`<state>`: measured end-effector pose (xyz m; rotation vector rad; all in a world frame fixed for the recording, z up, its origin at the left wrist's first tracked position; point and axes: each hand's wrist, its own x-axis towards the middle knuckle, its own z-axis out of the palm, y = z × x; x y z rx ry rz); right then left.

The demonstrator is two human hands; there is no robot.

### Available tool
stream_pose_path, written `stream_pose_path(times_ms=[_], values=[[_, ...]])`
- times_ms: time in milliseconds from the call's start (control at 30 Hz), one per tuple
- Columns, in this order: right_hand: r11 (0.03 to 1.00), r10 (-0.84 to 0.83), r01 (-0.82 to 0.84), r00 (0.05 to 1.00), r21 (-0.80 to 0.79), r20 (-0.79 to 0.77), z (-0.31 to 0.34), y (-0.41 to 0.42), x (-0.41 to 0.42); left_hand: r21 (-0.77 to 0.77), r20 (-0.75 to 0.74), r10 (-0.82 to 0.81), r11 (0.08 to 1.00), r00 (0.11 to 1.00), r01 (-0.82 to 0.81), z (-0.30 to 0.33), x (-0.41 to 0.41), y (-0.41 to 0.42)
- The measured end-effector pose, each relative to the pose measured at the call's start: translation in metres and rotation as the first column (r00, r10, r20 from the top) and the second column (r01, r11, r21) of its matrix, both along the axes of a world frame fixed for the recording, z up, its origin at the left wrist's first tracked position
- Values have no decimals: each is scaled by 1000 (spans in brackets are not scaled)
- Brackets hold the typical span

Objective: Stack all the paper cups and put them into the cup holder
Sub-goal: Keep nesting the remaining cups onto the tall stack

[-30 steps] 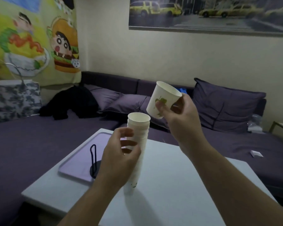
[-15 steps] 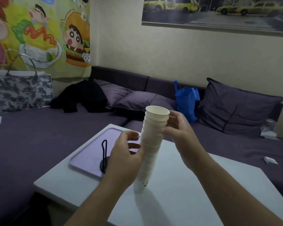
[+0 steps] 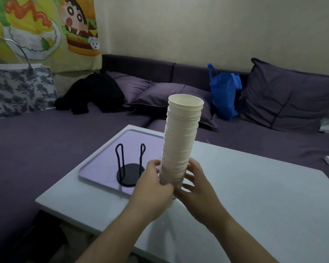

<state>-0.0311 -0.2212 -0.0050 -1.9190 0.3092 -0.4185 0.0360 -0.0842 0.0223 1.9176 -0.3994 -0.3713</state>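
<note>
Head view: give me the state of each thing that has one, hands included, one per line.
Paper cup stack: nested, mouths up, leaning slightly, held near its base.
Left hand: grip closed on the stack's lower part.
Right hand: grip closed on the stack's lower part, opposite side.
Cup holder: empty, upright on the tray.
Tray: flat on the table.
Blue bag: upright on the sofa.

The base of the tall white paper-cup stack (image 3: 180,141) is hidden by the left hand (image 3: 153,184) and right hand (image 3: 195,185). The black wire cup holder (image 3: 130,168) is partly covered at its right edge.
</note>
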Motion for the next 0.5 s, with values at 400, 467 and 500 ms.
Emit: stream_pose_path(times_ms=[400, 467, 500], values=[[975, -149, 135, 986, -176, -69, -3, -39, -2, 26, -102, -134, 990, 986, 137, -10, -11, -42], [968, -188, 174, 980, -179, -64, -4, -53, -10, -2, -100, -189, 982, 977, 190, -10, -16, -57], [965, -200, 186, 978, -187, -59, -6, -60, -14, -11, -100, -207, 978, 973, 207, -10, -19, -64]])
